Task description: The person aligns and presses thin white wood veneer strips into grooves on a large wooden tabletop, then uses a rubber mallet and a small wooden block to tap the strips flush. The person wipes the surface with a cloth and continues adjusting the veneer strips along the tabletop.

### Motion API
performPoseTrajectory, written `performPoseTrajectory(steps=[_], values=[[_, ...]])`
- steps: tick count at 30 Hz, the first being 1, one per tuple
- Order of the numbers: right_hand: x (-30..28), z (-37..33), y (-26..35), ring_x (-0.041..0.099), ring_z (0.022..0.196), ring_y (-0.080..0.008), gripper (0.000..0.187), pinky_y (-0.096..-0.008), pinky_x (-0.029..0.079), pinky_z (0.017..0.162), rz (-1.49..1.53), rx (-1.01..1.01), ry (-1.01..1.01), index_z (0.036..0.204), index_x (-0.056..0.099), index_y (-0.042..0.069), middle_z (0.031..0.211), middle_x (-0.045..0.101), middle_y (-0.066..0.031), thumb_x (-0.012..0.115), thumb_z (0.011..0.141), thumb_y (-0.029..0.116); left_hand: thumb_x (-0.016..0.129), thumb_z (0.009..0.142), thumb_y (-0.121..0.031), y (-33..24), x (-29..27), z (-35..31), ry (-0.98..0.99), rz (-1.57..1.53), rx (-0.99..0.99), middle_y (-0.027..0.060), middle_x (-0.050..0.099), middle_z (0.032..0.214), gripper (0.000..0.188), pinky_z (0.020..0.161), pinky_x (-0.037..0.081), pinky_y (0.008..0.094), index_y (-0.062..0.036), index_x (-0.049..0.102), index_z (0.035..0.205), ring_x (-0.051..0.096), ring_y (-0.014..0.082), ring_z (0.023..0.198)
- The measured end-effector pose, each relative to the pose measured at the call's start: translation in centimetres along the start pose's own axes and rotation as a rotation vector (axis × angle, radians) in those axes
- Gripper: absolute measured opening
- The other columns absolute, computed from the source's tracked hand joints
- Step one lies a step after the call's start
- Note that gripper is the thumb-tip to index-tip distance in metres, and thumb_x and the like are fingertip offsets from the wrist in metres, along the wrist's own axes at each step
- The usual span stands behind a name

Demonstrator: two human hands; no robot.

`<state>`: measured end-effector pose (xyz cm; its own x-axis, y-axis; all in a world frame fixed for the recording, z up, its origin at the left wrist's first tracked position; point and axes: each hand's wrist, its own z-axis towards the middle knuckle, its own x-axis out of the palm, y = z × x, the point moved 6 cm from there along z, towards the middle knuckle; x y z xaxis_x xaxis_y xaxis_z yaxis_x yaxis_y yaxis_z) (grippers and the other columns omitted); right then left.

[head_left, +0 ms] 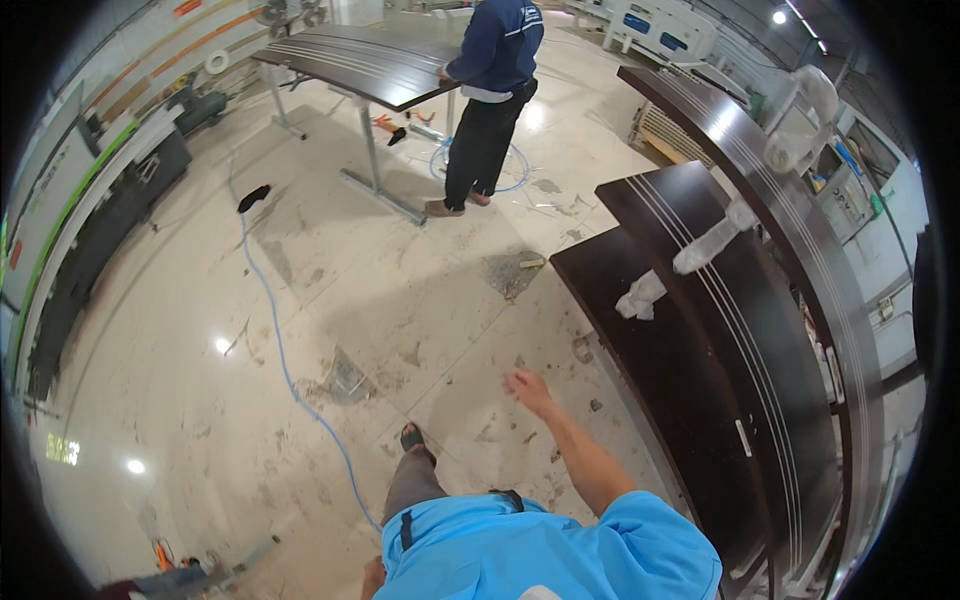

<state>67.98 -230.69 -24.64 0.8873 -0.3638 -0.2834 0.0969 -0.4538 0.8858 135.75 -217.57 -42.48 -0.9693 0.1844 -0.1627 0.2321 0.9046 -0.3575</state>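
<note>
**Right hand out over the floor, dark panels crowding the right side**

And here's the widest thing in view, a pale tiled floor (pixel 200 330), streaked with dirt and running between the machines. Over on the right, the big ones: a long dark panel (pixel 845 290) with light stripes, a shorter striped panel (pixel 740 320) in front of it, and a plain dark panel (pixel 660 370) nearest the right hand, all three blocking that flank. Along the left stands a long machine (pixel 100 230) with a green stripe.

Up ahead, another striped panel, the raised panel (pixel 360 60), lies flat on a metal stand (pixel 370 150), and a co-worker (pixel 495 90) in a dark jacket is right beside it, one hand at its edge. Across the floor snakes a blue hose (pixel 270 300), passing left of the wearer's foot (pixel 412 437); that one lies underfoot!

Smaller now: a plastic-wrapped bundle (pixel 712 240) sits against the striped panel, with a shorter wrapped piece (pixel 640 295) against the plain one. The right hand (pixel 527 388) hangs over bare tiles, fingers loose, well apart from the panels. The left hand (pixel 373 575) peeks out beside the blue shirt; whether its fingers are together, I cannot tell. Last, a black scrap (pixel 253 198) lies beside the hose.
</note>
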Motion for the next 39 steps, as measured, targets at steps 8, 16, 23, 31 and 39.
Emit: performPoseTrajectory(steps=[8, 16, 23, 31, 39], values=[[-2.7, -12.7, -22.6, 0.059, 0.054, -0.0199, 0.022, -0.0401, 0.049, 0.051, 0.015, 0.942, -0.149, 0.076, 0.067, 0.002, 0.065, 0.063, -0.0108, 0.057, 0.094, 0.007, 0.065, 0.095, -0.027, -54.5, 10.4, 18.3, 0.019, 0.282, 0.423, 0.0084, 0.074, 0.092, 0.026, 0.061, 0.058, 0.0347, -0.0064, 0.071, 0.110, 0.072, 0.0199, 0.079], [-9.3, 6.2, -27.2, 0.058, 0.071, -0.0270, 0.024, -0.0525, 0.046, 0.062, -0.351, 1.096, 0.410, 0.075, 0.062, 0.004, 0.081, 0.060, -0.0197, 0.058, 0.098, 0.005, 0.056, 0.106, -0.041, -92.1, 34.5, 13.3, 0.060, 0.125, 0.816, 0.0101, 0.072, 0.120, 0.046, 0.085, 0.052, 0.0329, -0.0078, 0.059, 0.139, 0.069, 0.0199, 0.107], [-24.2, 60.9, 0.5, 0.065, 0.067, -0.0162, 0.028, -0.0333, 0.051, 0.058, -0.006, 0.205, -0.229, 0.091, 0.071, 0.001, 0.077, 0.070, -0.0076, 0.060, 0.100, 0.026, 0.054, 0.109, -0.029, -101.6, 61.3, 4.3, 0.416, 0.335, 0.806, 0.0122, 0.072, 0.125, 0.040, 0.090, 0.053, 0.0315, -0.0026, 0.060, 0.138, 0.069, 0.0207, 0.112], [-40.7, 87.3, 18.9, 0.072, 0.089, -0.0382, 0.029, -0.0449, 0.057, 0.081, -0.126, -0.059, -0.389, 0.099, 0.074, 0.002, 0.094, 0.074, -0.0212, 0.060, 0.092, 0.026, 0.055, 0.107, -0.019, -114.8, 87.6, -1.5, 0.908, 0.476, 0.907, 0.0136, 0.069, 0.130, 0.040, 0.101, 0.050, 0.0332, 0.0003, 0.057, 0.141, 0.065, 0.0207, 0.120], [-55.1, 81.9, -2.7, 0.074, 0.070, -0.0317, 0.026, -0.0424, 0.061, 0.070, -0.033, 0.787, -0.510, 0.094, 0.079, 0.001, 0.079, 0.075, -0.0206, 0.061, 0.082, 0.017, 0.055, 0.106, -0.017, -127.8, 112.4, -9.6, 1.209, 0.683, 1.084, 0.0173, 0.066, 0.134, 0.044, 0.105, 0.049, 0.0370, -0.0001, 0.052, 0.146, 0.063, 0.0243, 0.124]])
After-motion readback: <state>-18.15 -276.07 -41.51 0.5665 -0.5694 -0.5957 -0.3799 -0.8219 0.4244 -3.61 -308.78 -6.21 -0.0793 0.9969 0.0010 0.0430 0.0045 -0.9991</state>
